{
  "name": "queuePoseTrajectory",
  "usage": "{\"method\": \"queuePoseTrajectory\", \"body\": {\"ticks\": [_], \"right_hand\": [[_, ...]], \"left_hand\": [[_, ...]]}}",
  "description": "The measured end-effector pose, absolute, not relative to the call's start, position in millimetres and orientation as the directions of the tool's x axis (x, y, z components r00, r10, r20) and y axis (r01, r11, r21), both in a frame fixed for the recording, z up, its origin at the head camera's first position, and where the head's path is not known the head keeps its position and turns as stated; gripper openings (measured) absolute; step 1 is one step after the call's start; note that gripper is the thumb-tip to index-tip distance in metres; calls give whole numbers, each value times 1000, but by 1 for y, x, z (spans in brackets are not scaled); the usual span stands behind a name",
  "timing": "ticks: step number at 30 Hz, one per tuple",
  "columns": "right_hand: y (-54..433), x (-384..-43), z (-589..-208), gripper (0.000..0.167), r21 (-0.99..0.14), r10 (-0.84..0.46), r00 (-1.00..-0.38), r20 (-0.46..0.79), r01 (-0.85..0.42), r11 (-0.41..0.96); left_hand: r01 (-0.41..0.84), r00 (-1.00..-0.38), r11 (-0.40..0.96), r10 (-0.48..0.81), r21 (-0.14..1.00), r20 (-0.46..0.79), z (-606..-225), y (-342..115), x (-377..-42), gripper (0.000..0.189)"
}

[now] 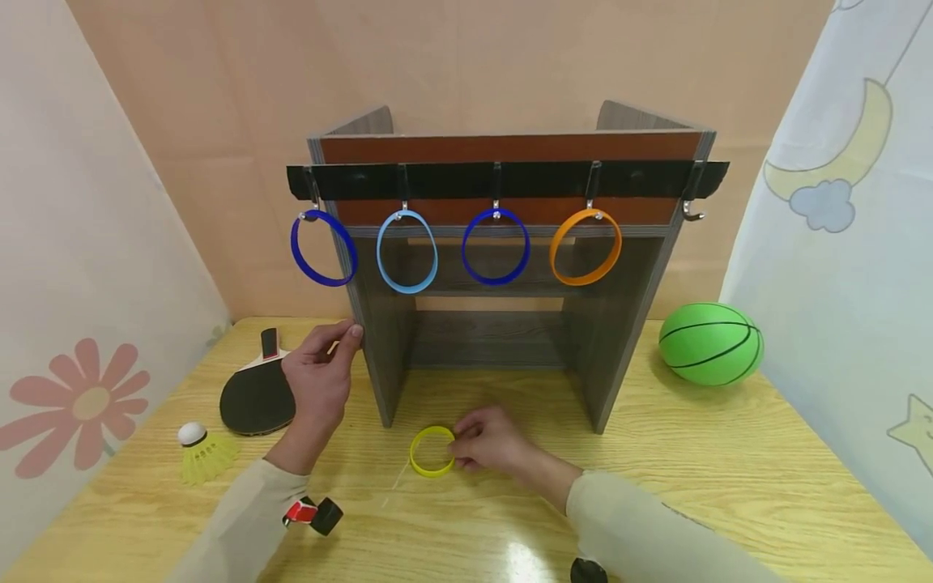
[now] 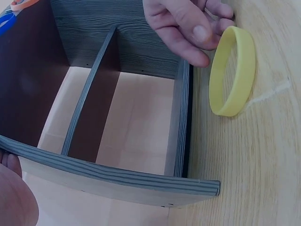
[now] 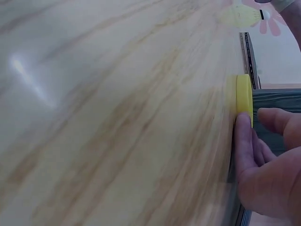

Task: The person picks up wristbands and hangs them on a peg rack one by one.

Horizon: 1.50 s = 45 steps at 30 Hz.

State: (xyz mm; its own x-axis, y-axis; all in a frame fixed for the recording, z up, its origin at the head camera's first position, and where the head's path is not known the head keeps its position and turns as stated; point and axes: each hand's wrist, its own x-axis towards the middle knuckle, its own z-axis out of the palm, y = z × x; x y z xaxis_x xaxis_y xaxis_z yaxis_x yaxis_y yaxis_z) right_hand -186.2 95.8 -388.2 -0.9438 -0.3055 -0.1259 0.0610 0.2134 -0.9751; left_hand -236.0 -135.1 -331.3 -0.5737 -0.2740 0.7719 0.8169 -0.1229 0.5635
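A yellow wristband lies on the wooden table in front of a grey wood-grain rack. At its right edge is my right hand; in the right wrist view a fingertip meets the band while the thumb stands slightly apart above it. My left hand rests its bent fingers and thumb against the front edge of the rack's left side panel; its fingertips are partly hidden. Along the rack's black bar hang a dark blue wristband, a light blue one, another dark blue one and an orange one.
The rightmost hook bears no band. Left of the rack lie a black table tennis paddle and a yellow shuttlecock. A green ball sits at the right. Printed curtains flank both sides.
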Motion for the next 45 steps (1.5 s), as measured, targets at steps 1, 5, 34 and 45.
{"method": "queuePoseTrajectory", "body": {"ticks": [1,5,34,45], "right_hand": [[95,-187,-388,29,-972,-296,-946,-131,63,227],[90,-187,-387,25,-961,-266,-956,-123,47,272],[119,-164,-382,8,-959,-190,-977,-102,46,278],[152,-144,-372,11,-991,-215,-973,-85,60,119]], "left_hand": [[818,-573,-121,-273,563,773,-331,-135,-236,15],[825,-563,-118,-269,553,782,-330,-135,-237,15],[829,-558,-126,-271,545,785,-332,-134,-238,17],[822,-567,-121,-274,557,777,-332,-134,-234,16]]}}
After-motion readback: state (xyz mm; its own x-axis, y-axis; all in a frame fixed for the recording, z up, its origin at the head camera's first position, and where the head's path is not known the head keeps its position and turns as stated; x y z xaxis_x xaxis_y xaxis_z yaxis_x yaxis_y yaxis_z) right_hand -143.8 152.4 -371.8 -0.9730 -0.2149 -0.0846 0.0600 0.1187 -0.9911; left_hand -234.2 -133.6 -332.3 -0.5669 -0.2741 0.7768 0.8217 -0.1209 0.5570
